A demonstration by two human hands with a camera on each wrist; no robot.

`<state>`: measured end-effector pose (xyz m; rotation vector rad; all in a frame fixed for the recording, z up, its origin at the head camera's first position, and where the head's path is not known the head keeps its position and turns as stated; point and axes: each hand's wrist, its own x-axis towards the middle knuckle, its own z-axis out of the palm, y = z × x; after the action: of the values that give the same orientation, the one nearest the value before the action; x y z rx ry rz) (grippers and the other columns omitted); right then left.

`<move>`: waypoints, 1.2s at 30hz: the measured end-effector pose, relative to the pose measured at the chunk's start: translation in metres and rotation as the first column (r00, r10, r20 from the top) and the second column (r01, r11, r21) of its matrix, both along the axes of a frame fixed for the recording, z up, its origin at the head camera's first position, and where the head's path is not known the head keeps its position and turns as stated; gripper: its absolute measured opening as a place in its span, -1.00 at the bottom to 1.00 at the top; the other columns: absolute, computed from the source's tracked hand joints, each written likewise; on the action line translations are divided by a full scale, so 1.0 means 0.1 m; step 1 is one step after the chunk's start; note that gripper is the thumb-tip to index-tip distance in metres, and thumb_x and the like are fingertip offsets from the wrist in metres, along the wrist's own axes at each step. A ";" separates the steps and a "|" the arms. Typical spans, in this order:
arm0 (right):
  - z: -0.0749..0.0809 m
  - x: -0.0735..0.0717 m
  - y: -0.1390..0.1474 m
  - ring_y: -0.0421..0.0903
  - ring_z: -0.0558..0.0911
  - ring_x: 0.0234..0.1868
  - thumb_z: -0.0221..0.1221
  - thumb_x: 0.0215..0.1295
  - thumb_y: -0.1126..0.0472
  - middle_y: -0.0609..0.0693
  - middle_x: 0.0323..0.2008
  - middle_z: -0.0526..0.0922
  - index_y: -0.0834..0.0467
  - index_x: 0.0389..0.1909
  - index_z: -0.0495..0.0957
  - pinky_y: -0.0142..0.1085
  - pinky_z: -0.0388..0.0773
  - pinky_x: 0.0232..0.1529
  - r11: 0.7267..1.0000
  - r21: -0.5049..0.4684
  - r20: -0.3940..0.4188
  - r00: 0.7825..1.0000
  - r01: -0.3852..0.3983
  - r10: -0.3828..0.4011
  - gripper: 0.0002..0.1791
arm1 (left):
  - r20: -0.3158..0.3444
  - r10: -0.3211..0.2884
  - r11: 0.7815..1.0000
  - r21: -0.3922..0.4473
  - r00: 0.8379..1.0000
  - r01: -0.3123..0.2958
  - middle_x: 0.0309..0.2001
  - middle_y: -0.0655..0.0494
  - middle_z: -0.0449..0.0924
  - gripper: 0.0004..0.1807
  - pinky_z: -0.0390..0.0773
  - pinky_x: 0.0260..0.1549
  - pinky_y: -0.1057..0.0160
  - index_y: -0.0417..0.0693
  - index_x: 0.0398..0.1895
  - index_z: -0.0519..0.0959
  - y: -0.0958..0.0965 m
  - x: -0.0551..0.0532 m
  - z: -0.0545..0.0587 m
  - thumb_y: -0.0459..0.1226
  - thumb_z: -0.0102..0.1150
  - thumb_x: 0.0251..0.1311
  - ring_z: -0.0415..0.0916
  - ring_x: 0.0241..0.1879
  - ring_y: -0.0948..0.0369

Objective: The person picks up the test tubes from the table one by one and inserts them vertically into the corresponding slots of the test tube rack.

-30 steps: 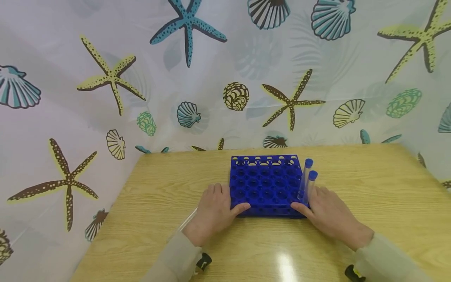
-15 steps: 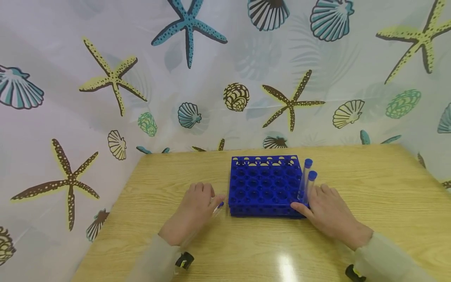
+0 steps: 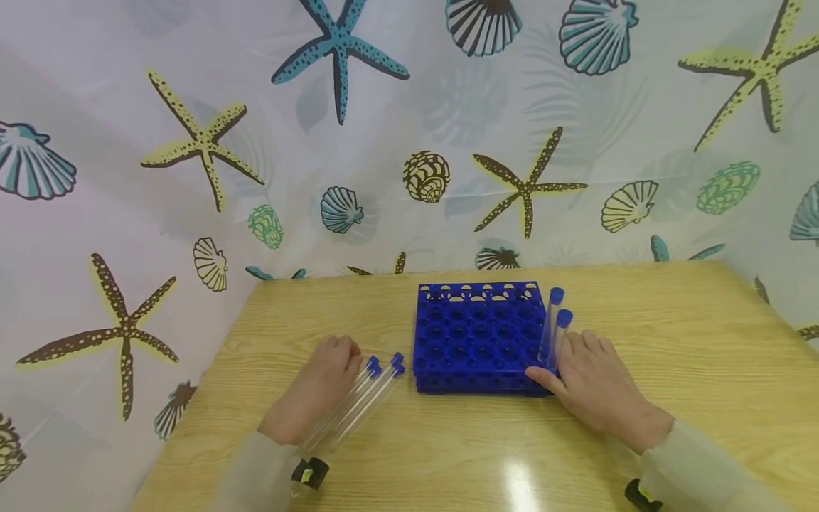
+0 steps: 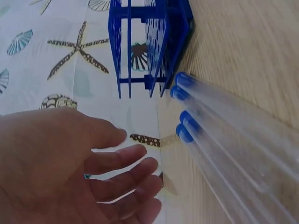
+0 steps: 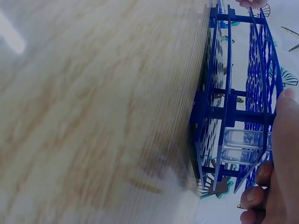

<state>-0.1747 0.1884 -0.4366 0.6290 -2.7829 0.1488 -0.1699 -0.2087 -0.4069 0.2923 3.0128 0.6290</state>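
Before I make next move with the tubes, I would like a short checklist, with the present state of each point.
1. Rack steadied: ok. The right hand grips the right end of the blue rack.
2. Left hand free: ok. The left hand holds nothing and is beside the loose tubes.
3. Placed tubes standing: ok. Two standing tubes are in the rack's right end.
4. Holes available: ok. Most of the rack's holes hold no tube.
5. All tubes racked: not ok. Four loose tubes lie on the table, left of the rack.
6. Blue caps tight: cannot tell.
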 end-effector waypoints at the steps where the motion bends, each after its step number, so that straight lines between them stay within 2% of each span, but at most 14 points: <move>1: 0.00 0.00 0.00 -0.08 0.16 -0.47 0.01 0.38 -0.34 -0.07 -0.55 0.22 0.09 -0.51 0.26 -0.27 0.04 -0.36 1.000 0.004 -0.001 1.000 0.000 0.000 -0.42 | 0.018 0.013 1.000 0.024 1.000 -0.014 -0.21 -0.03 0.53 -0.81 0.52 -0.28 0.20 -0.24 -0.07 0.51 -0.03 -0.01 -0.01 -0.30 -0.05 0.48 0.43 -0.26 0.17; 6: 0.00 0.01 0.00 -0.08 0.15 -0.47 0.00 0.38 -0.35 -0.07 -0.55 0.23 0.10 -0.51 0.26 -0.27 0.03 -0.36 1.000 0.019 -0.005 1.000 0.007 -0.007 -0.40 | 0.142 0.070 0.991 0.100 0.987 -0.085 -0.11 -0.07 0.61 -0.75 0.58 -0.17 0.12 -0.27 0.01 0.53 -0.15 -0.03 -0.03 -0.30 -0.08 0.47 0.52 -0.20 0.15; 9: -0.01 0.00 0.00 -0.08 0.17 -0.47 0.01 0.37 -0.35 -0.07 -0.55 0.24 0.10 -0.50 0.28 -0.26 0.06 -0.35 1.000 0.013 -0.012 1.000 0.007 -0.006 -0.41 | 0.204 0.093 0.988 0.101 0.975 -0.115 -0.12 -0.03 0.61 -0.78 0.58 -0.14 0.08 -0.21 -0.04 0.55 -0.20 -0.03 -0.05 -0.30 -0.03 0.43 0.52 -0.18 0.14; 12: -0.01 0.00 0.00 -0.08 0.18 -0.46 0.01 0.37 -0.36 -0.07 -0.55 0.24 0.11 -0.48 0.29 -0.26 0.07 -0.35 1.000 0.012 -0.010 1.000 0.008 -0.008 -0.41 | 0.232 0.096 0.988 0.097 0.968 -0.121 -0.17 0.01 0.59 -0.84 0.56 -0.16 0.09 -0.16 -0.12 0.58 -0.23 -0.03 -0.08 -0.30 0.05 0.37 0.50 -0.22 0.14; 16: -0.01 0.01 -0.01 -0.07 0.16 -0.47 -0.01 0.37 -0.37 -0.07 -0.55 0.22 0.14 -0.44 0.30 -0.26 0.06 -0.35 1.000 0.019 -0.002 1.000 0.015 -0.015 -0.39 | 0.246 0.091 0.987 0.106 0.965 -0.120 -0.22 0.02 0.58 -0.89 0.54 -0.25 0.14 -0.15 -0.17 0.58 -0.24 -0.04 -0.12 -0.30 0.12 0.35 0.47 -0.27 0.15; 22: 0.01 0.01 -0.02 -0.07 0.17 -0.46 -0.01 0.38 -0.36 -0.06 -0.55 0.23 0.17 -0.38 0.32 -0.26 0.06 -0.34 1.000 0.011 0.001 1.000 0.015 -0.015 -0.39 | 0.265 0.103 0.984 0.111 0.959 -0.137 -0.25 0.02 0.57 -0.90 0.52 -0.30 0.19 -0.15 -0.20 0.59 -0.22 -0.05 -0.13 -0.31 0.13 0.35 0.46 -0.30 0.16; 29: 0.00 0.01 -0.01 -0.07 0.17 -0.45 -0.01 0.39 -0.35 -0.06 -0.55 0.23 0.15 -0.40 0.30 -0.26 0.05 -0.34 1.000 0.009 0.014 1.000 0.017 -0.017 -0.40 | 0.245 0.096 0.987 0.104 0.965 -0.124 -0.26 0.03 0.58 -0.89 0.54 -0.29 0.18 -0.18 -0.20 0.60 -0.20 -0.06 -0.17 -0.33 0.13 0.32 0.48 -0.30 0.18; 36: 0.02 0.02 -0.02 -0.08 0.16 -0.47 -0.02 0.39 -0.36 -0.07 -0.55 0.22 0.13 -0.42 0.29 -0.26 0.04 -0.36 1.000 0.008 0.006 1.000 0.012 -0.012 -0.41 | 0.249 0.110 0.987 0.091 0.962 -0.136 -0.25 0.02 0.59 -0.87 0.54 -0.29 0.19 -0.20 -0.17 0.59 -0.18 -0.07 -0.18 -0.33 0.11 0.33 0.48 -0.30 0.18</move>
<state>-0.1728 0.1868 -0.4345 0.6145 -2.7935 0.1378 -0.1770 -0.2268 -0.4248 0.0275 2.7813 0.7762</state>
